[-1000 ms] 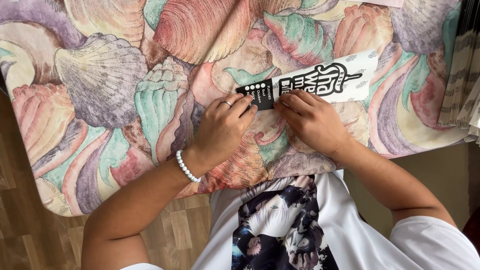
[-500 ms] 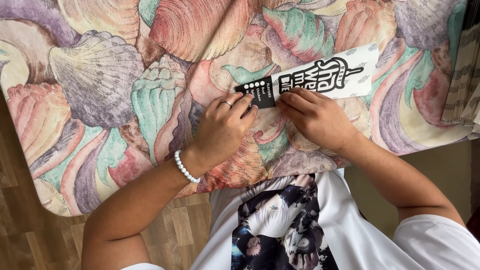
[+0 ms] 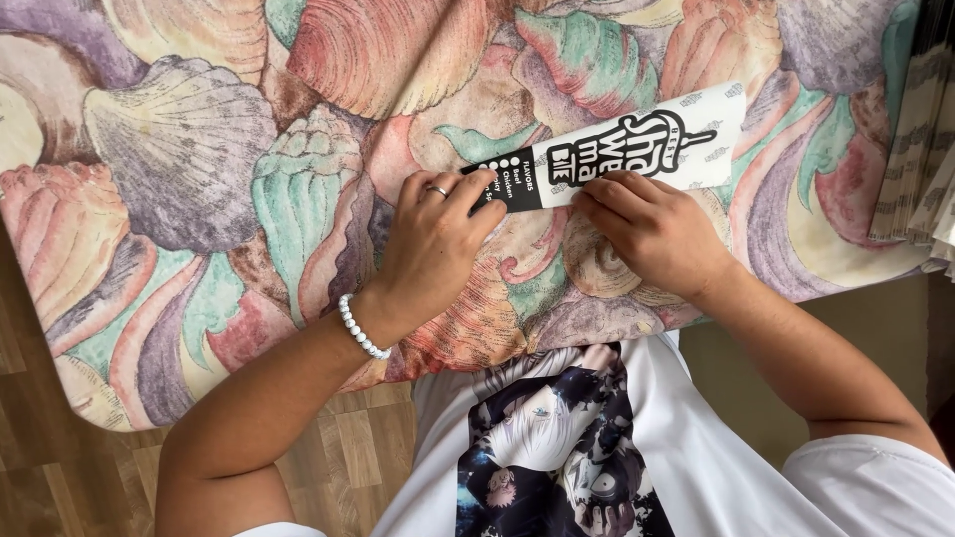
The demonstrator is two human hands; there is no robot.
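- Lying flat across the counter (image 3: 179, 199) is a cloth printed with big seashells in pink, teal, purple and tan; the long paper sleeve (image 3: 637, 149) set on it serves as the landmark for everything here.
- Left of the sleeve, wooden floor (image 3: 60, 477) shows past the counter's rounded edge.
- The left hand (image 3: 433, 244) rests at the sleeve's left end — its fingers (image 3: 477, 194) are spread narrow and pressed down on the black end panel, pinning it to the cloth rather than closing around it. A ring sits on one finger and a white bead bracelet (image 3: 360, 328) circles the wrist, below and left of the sleeve.
- The paper sleeve itself is white with bold black lettering and a black band at its left end; it lies tilted, its right end higher in the view than its left, near the counter's near edge.
- The right hand (image 3: 652, 229) sits just below the sleeve's middle, fingers curled close together with the tips touching the sleeve's lower edge — pressing it, not gripping it.
- Below the sleeve, the person's white shirt (image 3: 696, 438) with a dark printed picture fills the bottom of the view.
- Right of the sleeve, a stack of similar printed paper pieces (image 3: 920, 149) overlaps the counter's right edge.
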